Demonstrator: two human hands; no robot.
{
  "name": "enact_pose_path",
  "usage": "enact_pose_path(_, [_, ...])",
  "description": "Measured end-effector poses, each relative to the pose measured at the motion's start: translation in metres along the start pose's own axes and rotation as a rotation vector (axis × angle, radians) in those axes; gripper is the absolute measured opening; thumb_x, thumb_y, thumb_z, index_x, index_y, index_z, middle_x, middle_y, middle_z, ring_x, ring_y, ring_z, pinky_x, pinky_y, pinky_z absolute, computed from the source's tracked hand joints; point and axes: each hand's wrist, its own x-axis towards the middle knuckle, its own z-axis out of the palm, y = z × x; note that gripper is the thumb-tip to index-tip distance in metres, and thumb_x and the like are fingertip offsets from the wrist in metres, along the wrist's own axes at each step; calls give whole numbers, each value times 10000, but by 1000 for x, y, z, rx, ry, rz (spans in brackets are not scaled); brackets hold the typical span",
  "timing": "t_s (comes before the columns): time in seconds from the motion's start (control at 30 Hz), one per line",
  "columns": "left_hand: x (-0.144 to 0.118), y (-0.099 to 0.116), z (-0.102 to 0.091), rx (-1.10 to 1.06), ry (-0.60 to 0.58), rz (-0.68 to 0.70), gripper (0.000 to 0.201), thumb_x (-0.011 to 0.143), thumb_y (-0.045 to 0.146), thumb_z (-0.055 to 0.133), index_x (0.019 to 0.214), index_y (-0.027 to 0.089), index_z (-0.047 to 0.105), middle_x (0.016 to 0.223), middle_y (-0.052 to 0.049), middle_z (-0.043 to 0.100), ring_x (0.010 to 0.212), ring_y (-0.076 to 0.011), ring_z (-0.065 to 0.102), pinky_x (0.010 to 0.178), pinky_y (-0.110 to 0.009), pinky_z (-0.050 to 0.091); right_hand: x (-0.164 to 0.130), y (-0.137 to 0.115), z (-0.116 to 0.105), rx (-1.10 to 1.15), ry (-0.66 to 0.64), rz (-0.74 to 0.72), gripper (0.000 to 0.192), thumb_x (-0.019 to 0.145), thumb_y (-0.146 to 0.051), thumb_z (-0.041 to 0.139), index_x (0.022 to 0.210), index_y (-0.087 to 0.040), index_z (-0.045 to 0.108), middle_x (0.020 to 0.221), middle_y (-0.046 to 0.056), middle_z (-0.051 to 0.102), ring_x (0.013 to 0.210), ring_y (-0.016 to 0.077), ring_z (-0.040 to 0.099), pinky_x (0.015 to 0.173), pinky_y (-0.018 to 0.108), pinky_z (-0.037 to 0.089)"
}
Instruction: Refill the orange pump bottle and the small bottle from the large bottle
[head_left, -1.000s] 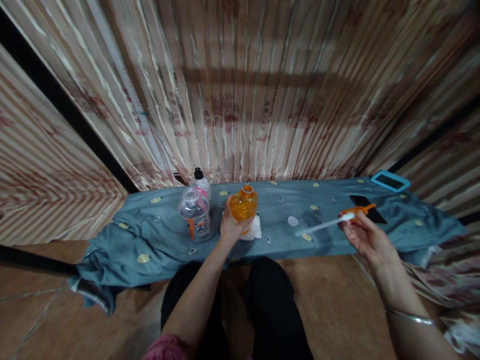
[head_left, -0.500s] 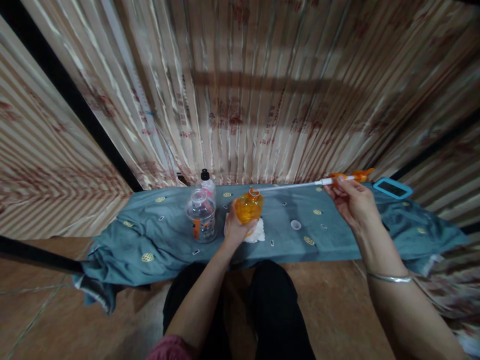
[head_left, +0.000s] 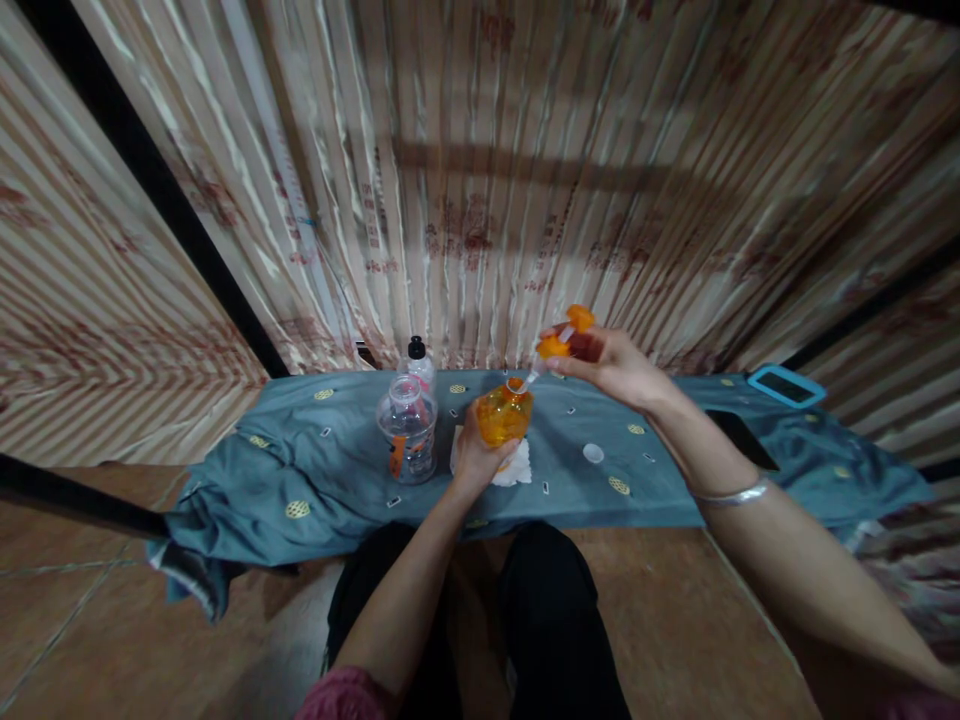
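Since half a second ago the pump [head_left: 559,342] has been swung from level to steep, its tube now entered in the neck of the orange bottle [head_left: 504,417]. Right hand [head_left: 611,362]: fingers closed on the pump head. Left hand [head_left: 472,458]: wrapped around the bottle, which stands on the cloth-covered surface [head_left: 315,470]. Tube judged partly inserted; head not yet seated. Counted: three bottles, one loose cap [head_left: 593,453], two phones

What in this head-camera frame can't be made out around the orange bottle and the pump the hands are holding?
- Translucent orange plastic bottle: lower part hidden by the left hand.
- Orange pump head: partly covered by the right hand; its tube's depth inside the bottle is unclear.
- Clear plastic bottle: label too small to read.
- Small white disc: too small to identify.
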Motion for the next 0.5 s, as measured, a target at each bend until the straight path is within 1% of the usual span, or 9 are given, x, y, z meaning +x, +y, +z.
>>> enact_pose_path(0.1, [0, 2, -1, -7, -10, 7, 770, 647, 232, 848, 1335, 212, 504, 1344, -127, 658, 1229, -315, 651, 1078, -511, 515, 5, 24, 28, -15, -121, -25, 320, 920, -371, 707, 1170, -177, 654, 1197, 62, 679, 1069, 208, 672, 933, 451, 561])
enact_pose_path(0.17, [0, 3, -1, -4, -14, 13, 768, 643, 243, 852, 1332, 207, 513, 1329, -124, 663, 1212, -317, 657, 1061, -503, 525, 6, 35, 36, -34, -164, -38, 342, 925, -387, 698, 1193, -181, 648, 1232, 69, 669, 1096, 217, 664, 952, 465, 552])
enact_pose_path(0.3, [0, 5, -2, -9, -22, 16, 743, 642, 262, 860, 1309, 209, 538, 1280, -112, 685, 1180, -317, 669, 1038, -492, 537, 6, 45, 37, -71, -215, -44, 374, 930, -406, 688, 1229, -187, 637, 1255, 75, 662, 1112, 224, 659, 964, 477, 546])
enact_pose_path(0.4, [1, 5, -2, -9, -25, 9, 728, 645, 266, 862, 1298, 199, 546, 1268, -119, 689, 1172, -321, 673, 1032, -492, 538, 5, 49, 37, -87, -221, -43, 388, 937, -419, 676, 1246, -189, 629, 1268, 78, 657, 1114, 225, 659, 964, 479, 546])
enact_pose_path(0.5, [1, 5, -2, -2, -23, 0, 758, 631, 255, 870, 1308, 192, 536, 1288, -127, 680, 1197, -327, 661, 1038, -493, 535, 5, 52, 39, -106, -214, -47, 381, 940, -425, 670, 1236, -187, 632, 1256, 77, 661, 1094, 219, 665, 950, 469, 553])
